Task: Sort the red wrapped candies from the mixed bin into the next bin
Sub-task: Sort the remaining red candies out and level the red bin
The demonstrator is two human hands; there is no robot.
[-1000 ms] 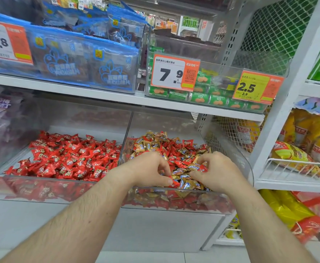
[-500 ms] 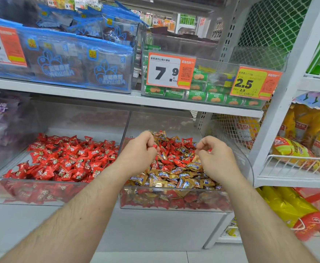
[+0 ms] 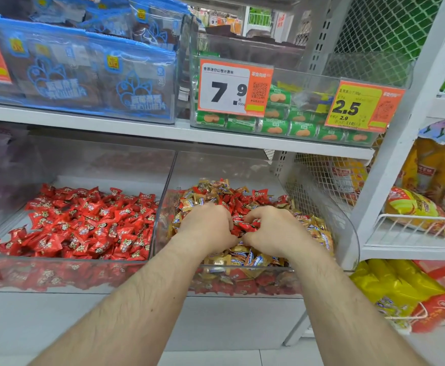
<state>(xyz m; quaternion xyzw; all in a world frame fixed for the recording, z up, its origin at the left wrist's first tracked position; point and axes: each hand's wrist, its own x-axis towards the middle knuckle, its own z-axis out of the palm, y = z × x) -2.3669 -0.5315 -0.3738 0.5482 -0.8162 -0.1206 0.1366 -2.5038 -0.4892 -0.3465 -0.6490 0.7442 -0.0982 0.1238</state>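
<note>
A clear mixed bin (image 3: 348, 233) on the lower shelf holds red wrapped candies (image 3: 238, 200) among gold and blue ones (image 3: 247, 260). Left of it, a clear bin (image 3: 57, 276) is filled with red candies only (image 3: 89, 223). My left hand (image 3: 206, 227) and my right hand (image 3: 271, 228) are both down in the middle of the mixed pile, close together, fingers curled around a cluster of red candies (image 3: 245, 225) between them. How many pieces each hand holds is hidden by the fingers.
A white shelf (image 3: 147, 130) hangs low over the bins, carrying blue snack bags (image 3: 89, 83) and a clear box of green packs (image 3: 274, 125) with price tags. A white upright post (image 3: 400, 143) and wire baskets of yellow bags (image 3: 422, 210) stand to the right.
Both hands rose off the front of the pile with fingers pinched, then dropped back into the middle of the mixed bin and closed together on red candies.
</note>
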